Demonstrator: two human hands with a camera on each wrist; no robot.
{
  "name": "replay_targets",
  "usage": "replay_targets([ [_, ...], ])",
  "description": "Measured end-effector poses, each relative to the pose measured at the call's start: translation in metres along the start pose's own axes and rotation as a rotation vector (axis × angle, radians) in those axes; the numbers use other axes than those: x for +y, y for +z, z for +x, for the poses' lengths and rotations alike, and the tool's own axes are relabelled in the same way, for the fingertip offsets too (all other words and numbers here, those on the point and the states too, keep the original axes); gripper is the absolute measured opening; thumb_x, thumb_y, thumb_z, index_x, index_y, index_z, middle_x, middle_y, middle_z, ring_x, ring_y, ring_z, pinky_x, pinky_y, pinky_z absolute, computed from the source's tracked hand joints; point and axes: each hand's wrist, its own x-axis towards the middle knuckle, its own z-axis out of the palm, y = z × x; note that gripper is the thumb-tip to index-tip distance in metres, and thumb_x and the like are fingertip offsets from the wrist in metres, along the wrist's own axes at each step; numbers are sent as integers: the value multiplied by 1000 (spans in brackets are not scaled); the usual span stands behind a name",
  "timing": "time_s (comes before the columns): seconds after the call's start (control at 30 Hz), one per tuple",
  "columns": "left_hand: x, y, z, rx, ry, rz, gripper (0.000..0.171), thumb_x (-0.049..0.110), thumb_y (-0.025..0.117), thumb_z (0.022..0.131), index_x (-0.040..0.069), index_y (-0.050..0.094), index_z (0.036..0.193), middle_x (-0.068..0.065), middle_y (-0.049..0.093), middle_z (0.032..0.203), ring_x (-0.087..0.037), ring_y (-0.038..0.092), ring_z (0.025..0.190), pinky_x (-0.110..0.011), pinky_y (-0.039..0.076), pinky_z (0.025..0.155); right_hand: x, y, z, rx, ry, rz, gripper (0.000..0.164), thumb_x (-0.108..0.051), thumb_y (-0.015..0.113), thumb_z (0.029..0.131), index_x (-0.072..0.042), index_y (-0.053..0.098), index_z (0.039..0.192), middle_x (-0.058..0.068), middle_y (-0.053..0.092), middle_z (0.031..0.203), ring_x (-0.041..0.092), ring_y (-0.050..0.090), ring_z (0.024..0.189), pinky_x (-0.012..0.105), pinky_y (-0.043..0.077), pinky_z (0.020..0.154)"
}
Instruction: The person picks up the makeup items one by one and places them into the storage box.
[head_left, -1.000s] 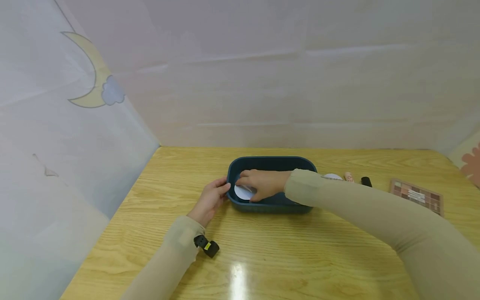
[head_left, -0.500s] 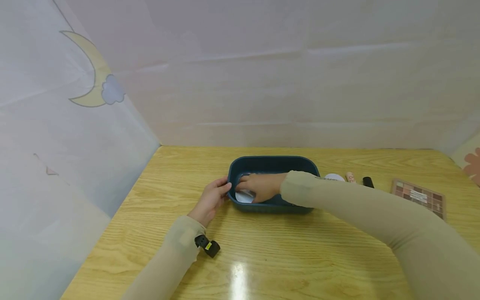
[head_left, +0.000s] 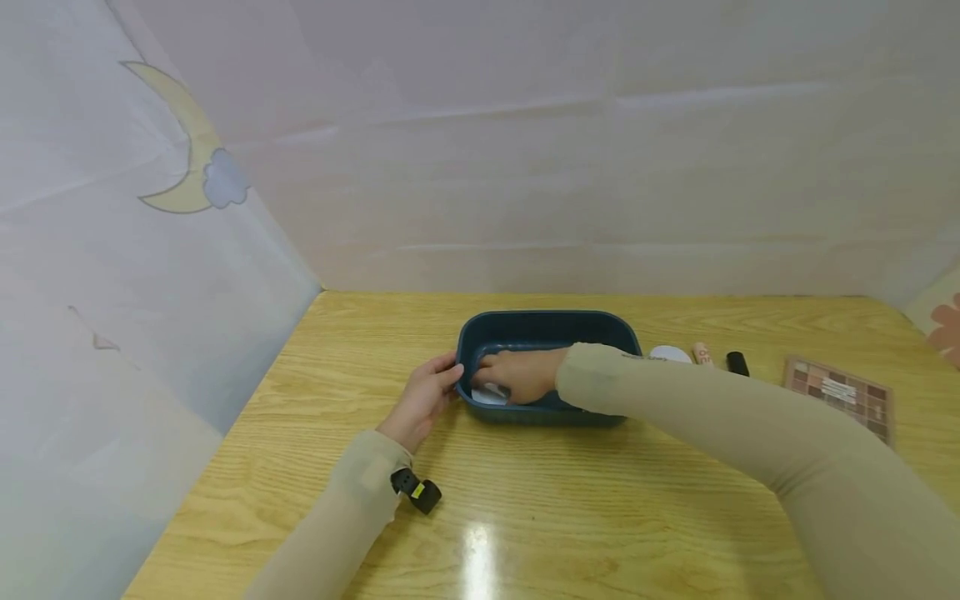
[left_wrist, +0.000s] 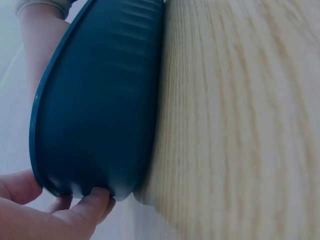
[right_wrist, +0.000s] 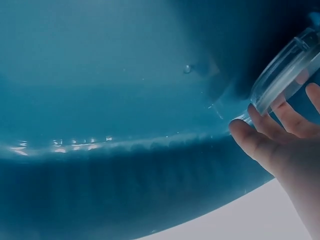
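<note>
- My left hand grasps the left end of the dark blue plastic bin, thumb at the rim, fingers against the outer wall
- My right hand, inside the bin, grips a round white, clear-sided case near the left end; whether its base touches the floor I cannot tell
- Right of the bin, on the wooden table: an eyeshadow palette and a black cylinder

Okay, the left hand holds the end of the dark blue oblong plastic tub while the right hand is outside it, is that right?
No: the right hand is inside the tub, as the head view shows. The left hand does hold its end.
</note>
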Motion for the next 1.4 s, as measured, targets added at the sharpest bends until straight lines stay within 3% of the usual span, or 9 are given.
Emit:
replay_targets([
  [0.27, -1, -4, 1, -2, 8, -2, 41, 1, 47, 102, -8, 43, 141, -24, 45, 142, -33, 49, 124, -43, 38, 102, -4, 0, 6, -1, -7, 8, 57, 8, 58, 92, -12, 47, 144, 13, 41, 146, 29, 44, 130, 41, 41, 102],
  [0.47, -1, -5, 2, -3, 13, 6, 42, 2, 46, 102, -8, 41, 142, -25, 45, 142, -32, 49, 123, -40, 40, 99, -10, -1, 7, -8, 15, -13, 56, 7, 56, 93, -13, 46, 144, 12, 41, 146, 30, 44, 130, 43, 40, 103],
  [0.7, -1, -7, 3, -3, 16, 17, 42, 2, 46, 102, -8, 41, 143, -24, 45, 142, -30, 51, 121, -38, 42, 96, -14, -10, 2, -17, 23, -38, 54, 5, 58, 93, -6, 45, 144, 16, 41, 145, 32, 41, 132, 43, 37, 106],
  [0.83, -2, -9, 5, -2, 27, 24, 41, 3, 46, 102, -9, 41, 142, -25, 46, 140, -27, 53, 116, -36, 43, 92, -15, -17, -3, 17, 42, -58, 58, -5, 67, 91, -3, 44, 144, 16, 42, 145, 34, 41, 132, 46, 35, 107],
  [0.97, -2, -10, 5, 1, 24, 21, 42, 3, 46, 102, -9, 41, 142, -25, 46, 140, -27, 52, 117, -38, 41, 95, -11, -23, -9, 53, 79, -2, 64, -12, 73, 88, -5, 43, 145, 14, 40, 146, 32, 39, 133, 44, 36, 106],
  [1.1, -2, -10, 5, 19, 14, 24, 41, 3, 46, 102, -7, 43, 141, -23, 48, 139, -26, 53, 114, -38, 41, 95, -6, -27, -18, 90, 85, 55, 66, -16, 73, 89, -6, 41, 146, 16, 37, 149, 33, 34, 137, 46, 33, 108],
  [1.4, -4, -8, 9, 39, 27, 34, 40, 3, 48, 101, -8, 45, 140, -24, 49, 139, -28, 53, 114, -39, 42, 96, -7, -32, -48, 172, 82, 39, 66, -17, 74, 88, -2, 43, 144, 21, 38, 147, 37, 35, 136, 48, 35, 106],
])
